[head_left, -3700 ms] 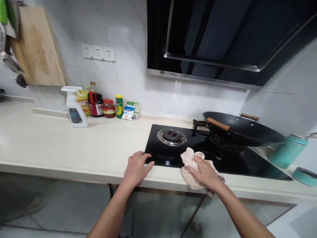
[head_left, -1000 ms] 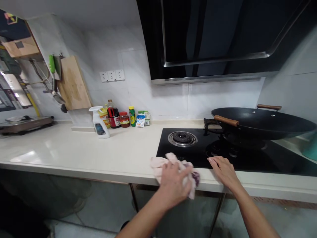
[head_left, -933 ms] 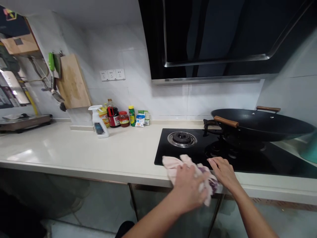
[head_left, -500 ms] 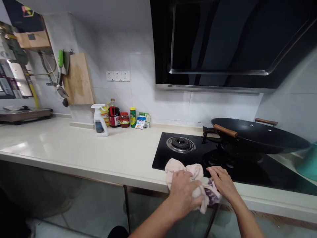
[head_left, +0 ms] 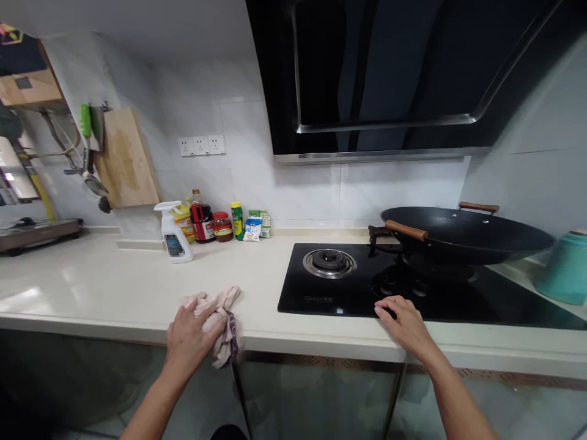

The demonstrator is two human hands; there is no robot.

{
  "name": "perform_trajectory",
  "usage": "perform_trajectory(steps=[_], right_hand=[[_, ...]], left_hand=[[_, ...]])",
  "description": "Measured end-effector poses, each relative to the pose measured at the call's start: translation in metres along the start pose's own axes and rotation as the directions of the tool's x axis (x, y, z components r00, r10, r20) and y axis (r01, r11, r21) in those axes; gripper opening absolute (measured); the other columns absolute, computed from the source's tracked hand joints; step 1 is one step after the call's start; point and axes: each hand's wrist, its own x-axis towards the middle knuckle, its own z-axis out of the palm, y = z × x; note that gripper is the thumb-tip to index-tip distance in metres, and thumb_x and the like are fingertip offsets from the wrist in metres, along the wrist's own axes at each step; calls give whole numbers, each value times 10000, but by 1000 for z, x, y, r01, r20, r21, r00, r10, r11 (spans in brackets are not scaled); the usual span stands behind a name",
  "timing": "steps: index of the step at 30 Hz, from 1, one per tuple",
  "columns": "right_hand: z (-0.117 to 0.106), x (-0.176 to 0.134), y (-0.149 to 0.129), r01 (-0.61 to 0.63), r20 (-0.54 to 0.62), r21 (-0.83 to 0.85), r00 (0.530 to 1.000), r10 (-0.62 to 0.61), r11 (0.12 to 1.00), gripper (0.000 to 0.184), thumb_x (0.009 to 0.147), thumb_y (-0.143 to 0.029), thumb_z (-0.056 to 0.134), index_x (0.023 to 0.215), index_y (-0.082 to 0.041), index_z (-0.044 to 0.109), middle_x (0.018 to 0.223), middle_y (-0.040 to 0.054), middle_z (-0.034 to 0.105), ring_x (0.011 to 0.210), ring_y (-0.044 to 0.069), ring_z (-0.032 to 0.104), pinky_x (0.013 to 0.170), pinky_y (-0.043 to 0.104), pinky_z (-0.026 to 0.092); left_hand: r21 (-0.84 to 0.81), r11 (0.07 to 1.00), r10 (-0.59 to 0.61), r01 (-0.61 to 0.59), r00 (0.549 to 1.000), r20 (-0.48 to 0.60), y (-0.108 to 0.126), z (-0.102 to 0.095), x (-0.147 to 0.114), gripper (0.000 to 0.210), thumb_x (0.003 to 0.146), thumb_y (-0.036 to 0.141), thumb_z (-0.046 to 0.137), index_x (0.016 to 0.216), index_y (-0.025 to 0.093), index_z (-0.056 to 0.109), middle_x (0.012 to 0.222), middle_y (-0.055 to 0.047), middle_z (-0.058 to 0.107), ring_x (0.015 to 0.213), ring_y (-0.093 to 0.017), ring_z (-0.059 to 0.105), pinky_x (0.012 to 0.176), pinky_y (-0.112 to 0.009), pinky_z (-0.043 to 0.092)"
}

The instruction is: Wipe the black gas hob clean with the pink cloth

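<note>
My left hand (head_left: 190,336) grips a crumpled pale pink cloth (head_left: 222,305) at the front of the cream countertop (head_left: 132,284). Part of the cloth, with a dark purple patch, hangs over the counter's edge. Over the front edge of the black gas stove (head_left: 316,299) is my right hand (head_left: 406,324), its fingers curled together with nothing seen in them. A white spray bottle (head_left: 175,235) stands on the counter behind my left hand.
A large black wok (head_left: 468,235) with wooden handles sits on the right burner. Along the wall stand a dark sauce bottle (head_left: 202,223), a red-lidded jar (head_left: 222,227) and a green shaker (head_left: 237,221). The range hood (head_left: 380,73) hangs above; a teal container (head_left: 564,269) is far right.
My left hand has moved left with the cloth, from the stove's front edge onto the counter. My right hand stays near the stove's front edge, now apart from the cloth. The view has shifted slightly.
</note>
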Motion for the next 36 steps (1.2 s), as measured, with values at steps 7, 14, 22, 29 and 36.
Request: perform_trajectory(steps=[7,14,22,29,36], right_hand=[[1,0,-5,-13,-11,-8,1000,13,1000,369,942,-524,485,992,-304,777,1138,65,703,1090,294,591,961,463,444],[-1,1,-7,-14,-2,-52,1000,14,999,359,961,-493,467,987,-293,764,1122,64,689,1086,288,587,953,444,429],[2,3,-7,-13,-32,-79,999,10,997,349,988,-449,439,946,-281,742,1076,60,685,1060,273,592,928,424,434],[-6,4,-21,10,52,-169,999,-1,986,268,921,-421,561,1054,-277,744,1101,80,685,1062,299,601,902,440,436],[-9,60,-108,391,160,104,901,-404,914,305,1056,-359,465,890,-227,685,895,16,680,822,167,612,791,326,395]], left_hand=[[-3,996,91,-91,994,57,35,5,10,361,898,497,503,960,251,759,1049,-141,745,1053,-355,651,1004,-525,499],[-272,962,53,7,976,213,125,22,43,446,991,372,306,1081,220,715,1141,-91,729,1099,-248,665,1006,-402,530],[-249,952,273,-178,861,430,196,40,47,478,834,584,654,1261,384,735,1555,-93,520,1460,-425,404,1177,-647,326],[-161,967,256,-199,773,580,199,40,61,573,859,716,524,1364,478,655,1635,-78,425,1497,-446,345,1135,-696,329],[-52,988,147,-147,765,627,210,77,103,699,849,805,423,1450,480,567,1671,-67,383,1510,-446,324,1149,-708,298]])
